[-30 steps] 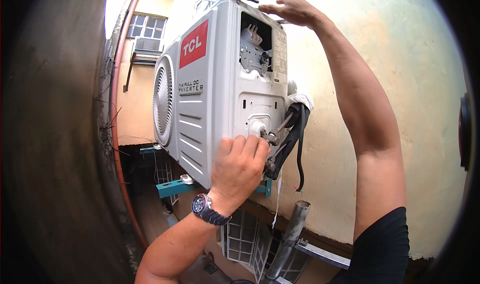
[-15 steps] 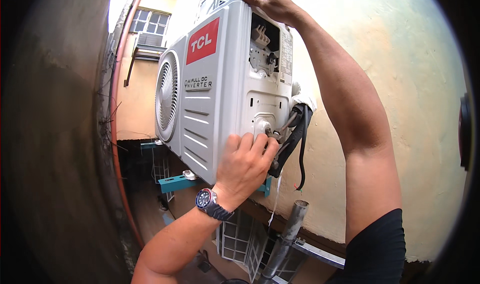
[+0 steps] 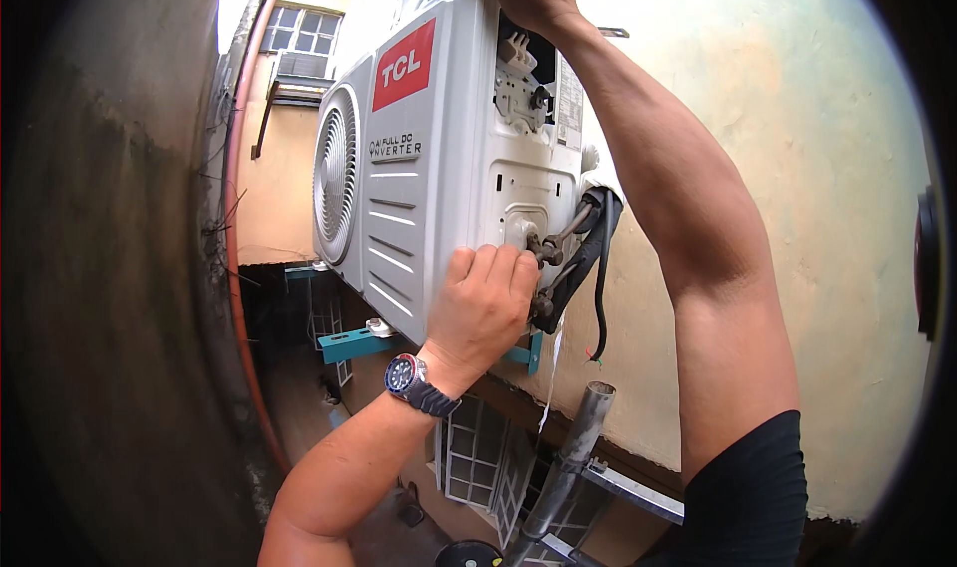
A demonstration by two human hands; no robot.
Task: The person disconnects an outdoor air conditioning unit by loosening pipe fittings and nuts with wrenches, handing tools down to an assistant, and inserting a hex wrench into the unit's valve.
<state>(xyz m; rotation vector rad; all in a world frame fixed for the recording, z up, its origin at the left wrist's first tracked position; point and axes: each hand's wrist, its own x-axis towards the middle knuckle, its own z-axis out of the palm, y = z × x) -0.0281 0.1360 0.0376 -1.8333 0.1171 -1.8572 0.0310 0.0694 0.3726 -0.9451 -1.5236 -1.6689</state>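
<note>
The pale grey outdoor air-conditioner unit (image 3: 399, 228) stands before me, its fan grille on the left and its narrow service side facing me. My left hand (image 3: 483, 298), wearing a watch, has its fingers curled together against the lower front edge, beside the brass valves (image 3: 546, 250); its fingertips are hidden. At the unit's top corner, my right hand (image 3: 535, 0) is closed with bent fingers around something dark I cannot make out. Below it is an uncovered recess with a terminal block (image 3: 518, 53). Black-wrapped pipes (image 3: 588, 258) and a loose black cable (image 3: 602, 313) hang by the valves.
Teal brackets (image 3: 354, 345) support the unit beside the cream wall (image 3: 797, 218). Below are an upright metal pipe (image 3: 568, 467), a metal rail (image 3: 638, 492) and window grilles (image 3: 474, 457). A dark wall (image 3: 120, 268) and reddish pipe (image 3: 237, 188) rise on the left.
My left hand has shifted slightly up and left, uncovering more of the valves. My right hand has moved lower over the recess's top, and a thin metal piece now shows beyond its forearm.
</note>
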